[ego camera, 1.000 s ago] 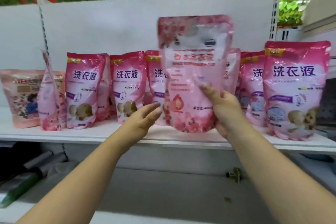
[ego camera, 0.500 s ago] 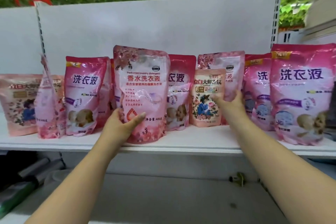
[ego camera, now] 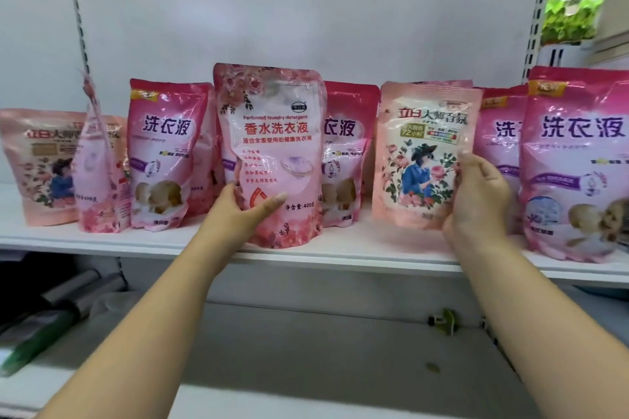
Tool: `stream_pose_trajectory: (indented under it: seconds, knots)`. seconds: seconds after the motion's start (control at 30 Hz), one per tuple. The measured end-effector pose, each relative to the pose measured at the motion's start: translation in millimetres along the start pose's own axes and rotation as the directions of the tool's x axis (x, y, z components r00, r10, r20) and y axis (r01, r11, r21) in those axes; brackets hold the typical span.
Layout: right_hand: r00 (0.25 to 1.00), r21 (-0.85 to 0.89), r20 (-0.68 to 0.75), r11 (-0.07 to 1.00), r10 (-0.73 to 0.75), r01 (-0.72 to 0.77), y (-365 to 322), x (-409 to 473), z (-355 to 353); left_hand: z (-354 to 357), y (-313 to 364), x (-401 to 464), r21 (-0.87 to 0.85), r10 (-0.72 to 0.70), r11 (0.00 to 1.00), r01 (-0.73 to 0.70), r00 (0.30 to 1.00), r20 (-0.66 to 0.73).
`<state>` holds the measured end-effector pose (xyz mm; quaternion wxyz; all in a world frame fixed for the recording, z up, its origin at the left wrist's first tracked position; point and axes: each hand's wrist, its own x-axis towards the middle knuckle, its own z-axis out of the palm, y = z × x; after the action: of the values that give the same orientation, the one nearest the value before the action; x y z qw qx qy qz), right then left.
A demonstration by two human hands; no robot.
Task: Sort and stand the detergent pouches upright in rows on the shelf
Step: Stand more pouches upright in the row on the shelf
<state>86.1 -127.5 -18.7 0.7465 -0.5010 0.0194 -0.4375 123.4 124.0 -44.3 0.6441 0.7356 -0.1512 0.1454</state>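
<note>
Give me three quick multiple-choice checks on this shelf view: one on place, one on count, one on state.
1. Where does the pale pink pouch printed with a figure in a blue dress, held by the right hand, sit?
A. Right of the rose-printed translucent pink pouch
B. Left of it
C. On the lower shelf

2. How many pouches are the hands holding?
A. None
B. One
C. Two

3. How is the rose-printed pouch under the left hand?
A. Lying flat
B. Upright on the white shelf
C. Raised above the shelf's back panel

Answers:
1 A: the blue-dress pouch is right of the rose-printed one.
2 C: each hand grips its own pouch.
3 B: its base rests at the shelf's front edge, label facing out.
</note>
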Motion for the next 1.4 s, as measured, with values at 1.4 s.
stream_pose_trajectory:
  seconds: [1.4]
  knots:
    - [0.905, -0.297, -0.108, 0.882, -0.411, 0.365, -17.2, 4.8, 4.3, 9.7, -4.3, 1.5, 0.099, 0.001, 0.995, 0.012, 0.991, -0.134]
